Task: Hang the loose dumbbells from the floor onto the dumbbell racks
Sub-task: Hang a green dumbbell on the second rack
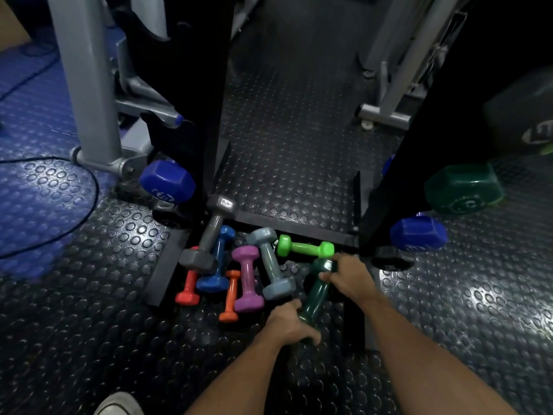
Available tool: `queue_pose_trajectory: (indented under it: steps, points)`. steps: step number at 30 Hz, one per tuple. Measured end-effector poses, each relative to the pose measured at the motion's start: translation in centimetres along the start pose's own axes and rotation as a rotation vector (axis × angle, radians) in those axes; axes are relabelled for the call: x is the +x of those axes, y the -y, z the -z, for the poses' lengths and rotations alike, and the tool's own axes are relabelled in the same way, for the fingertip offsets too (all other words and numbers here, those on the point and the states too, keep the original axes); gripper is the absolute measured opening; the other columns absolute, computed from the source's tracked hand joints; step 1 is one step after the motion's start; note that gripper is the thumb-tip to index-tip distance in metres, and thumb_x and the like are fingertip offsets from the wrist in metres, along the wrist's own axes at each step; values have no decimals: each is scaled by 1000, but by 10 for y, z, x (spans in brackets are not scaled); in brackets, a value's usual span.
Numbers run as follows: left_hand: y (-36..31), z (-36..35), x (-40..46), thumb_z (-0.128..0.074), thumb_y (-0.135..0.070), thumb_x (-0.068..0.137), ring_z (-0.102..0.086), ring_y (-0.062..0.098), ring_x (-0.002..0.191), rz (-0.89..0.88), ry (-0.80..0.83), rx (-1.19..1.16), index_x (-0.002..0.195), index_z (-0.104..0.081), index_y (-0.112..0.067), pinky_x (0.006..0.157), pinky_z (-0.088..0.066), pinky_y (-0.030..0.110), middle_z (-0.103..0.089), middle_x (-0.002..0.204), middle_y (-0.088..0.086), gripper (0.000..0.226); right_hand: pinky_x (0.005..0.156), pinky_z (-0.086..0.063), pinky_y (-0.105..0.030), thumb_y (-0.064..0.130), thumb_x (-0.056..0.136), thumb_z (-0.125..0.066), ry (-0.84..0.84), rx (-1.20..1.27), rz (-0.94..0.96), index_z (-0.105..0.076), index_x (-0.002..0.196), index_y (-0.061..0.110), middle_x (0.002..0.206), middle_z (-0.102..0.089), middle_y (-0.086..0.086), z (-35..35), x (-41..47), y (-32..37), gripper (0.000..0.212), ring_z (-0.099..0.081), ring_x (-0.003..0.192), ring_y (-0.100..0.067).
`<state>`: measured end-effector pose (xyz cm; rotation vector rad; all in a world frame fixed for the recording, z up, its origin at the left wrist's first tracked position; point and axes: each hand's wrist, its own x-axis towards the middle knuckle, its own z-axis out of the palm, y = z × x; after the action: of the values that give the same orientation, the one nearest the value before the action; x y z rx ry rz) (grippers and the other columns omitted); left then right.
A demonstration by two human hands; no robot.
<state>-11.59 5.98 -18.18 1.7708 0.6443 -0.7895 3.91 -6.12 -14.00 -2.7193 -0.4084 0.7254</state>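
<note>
Both hands are clamped on one dark green dumbbell (314, 295) on the floor: the left hand (288, 323) at its near end, the right hand (347, 278) at its far end. Its long axis runs away, tilted slightly right, below the rack upright (398, 163).

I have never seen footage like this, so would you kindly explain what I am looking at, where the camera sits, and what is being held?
There is no machine here: a person wears a camera on the head, looking down at their own arms. Both hands grip one dark green dumbbell: the left hand at its near end, the right hand at its far end. On the studded rubber floor lie more loose dumbbells: lime green, grey-blue, purple, orange, blue, red and grey. Black racks stand behind.
</note>
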Motion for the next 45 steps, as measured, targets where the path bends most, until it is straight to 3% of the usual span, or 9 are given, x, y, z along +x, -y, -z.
queue_pose_trajectory:
  steps: [5, 8, 14, 20, 24, 30, 34, 38, 45]
  points:
    - [-33, 24, -20, -91, -33, 53, -67, 10, 86, -170, -113, -219, 108, -62, -28, 70, -54, 22, -72, 100, -6, 62, 68, -44, -25, 39, 75, -87, -92, 98, -11, -73, 103, 21, 86, -70, 9, 61, -1, 20, 36, -66, 79, -10]
    - [-50, 51, -32, -92, -39, 49, -71, 16, 91, -269, -196, -342, 108, -61, -31, 74, -60, 30, -74, 102, -4, 67, 73, -51, -30, 49, 70, -87, -208, 86, 55, -76, 103, 22, 89, -71, 5, 94, 7, 51, 44, -65, 81, -15]
    - [-66, 123, -81, -89, -26, 63, -68, 15, 76, -393, -268, -694, 98, -72, -15, 71, -55, 35, -72, 80, -2, 40, 79, -52, -34, 64, 71, -79, -364, 118, 203, -77, 109, 26, 96, -65, 7, 118, 20, 129, 54, -62, 88, -15]
    - [-52, 183, -132, -84, -24, 59, -66, 23, 71, -365, -295, -861, 85, -74, -12, 63, -52, 31, -70, 78, 10, 30, 63, -45, -21, 64, 73, -79, -200, 273, 218, -77, 96, 27, 85, -72, 9, 100, 17, 185, 43, -66, 78, -5]
    - [-18, 200, -152, -83, -21, 65, -66, 26, 75, -327, -357, -954, 89, -75, -10, 62, -52, 33, -71, 83, 14, 27, 81, -53, -29, 58, 90, -65, -30, 353, 309, -80, 99, 25, 92, -76, 10, 90, 17, 222, 37, -69, 94, -9]
    - [33, 215, -179, -87, -39, 54, -61, 30, 63, -198, -354, -1095, 105, -70, -1, 53, -43, 30, -66, 87, 22, 66, 94, -55, -42, 51, 102, -49, -47, 495, 289, -70, 125, 17, 101, -74, 1, 76, 24, 278, 45, -69, 97, -20]
    - [40, 237, -197, -77, -29, 75, -61, 23, 47, -145, -387, -1107, 90, -71, -2, 44, -43, 22, -68, 68, 13, 32, 113, -43, -48, 59, 101, -40, -85, 705, 247, -58, 141, 19, 138, -62, 2, 77, 20, 308, 60, -57, 131, -23]
    - [40, 262, -202, -88, -44, 44, -70, 33, 69, -34, -397, -1203, 104, -78, 0, 61, -55, 35, -77, 92, 21, 75, 118, -37, -45, 57, 105, -33, -61, 874, 242, -52, 147, 17, 147, -57, 0, 76, 19, 324, 61, -51, 138, -23]
    - [28, 277, -221, -89, -24, 64, -76, 40, 75, -96, -893, -1308, 94, -71, 1, 56, -56, 37, -75, 82, 24, 43, 113, -44, -50, 81, 89, -33, 7, 968, 240, -60, 140, 30, 137, -66, 2, 69, 25, 322, 76, -60, 128, -20]
